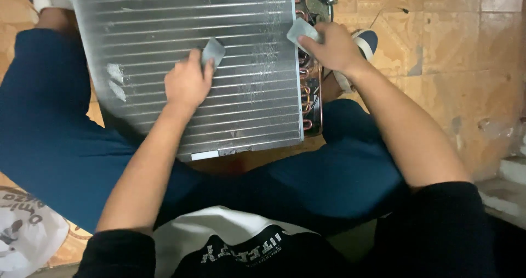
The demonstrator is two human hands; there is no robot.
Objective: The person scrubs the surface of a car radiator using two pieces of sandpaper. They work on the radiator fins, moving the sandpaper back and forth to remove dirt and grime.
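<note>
A silver finned coil panel [153, 26] with horizontal ribs leans between my knees, its copper tube bends [307, 94] showing along the right edge. My left hand [187, 82] rests on the middle of the fins and grips a small grey flat pad [213, 51]. My right hand [331, 46] sits at the panel's right edge and pinches a second pale grey pad [301, 31] against the fins. White smears [115, 80] mark the fins at the left.
My legs in dark blue trousers [49, 124] flank the panel. Worn tan floor tiles [449, 53] spread to the right, with a pale step [509, 185] at the right edge. A white printed bag [24, 228] lies at the lower left.
</note>
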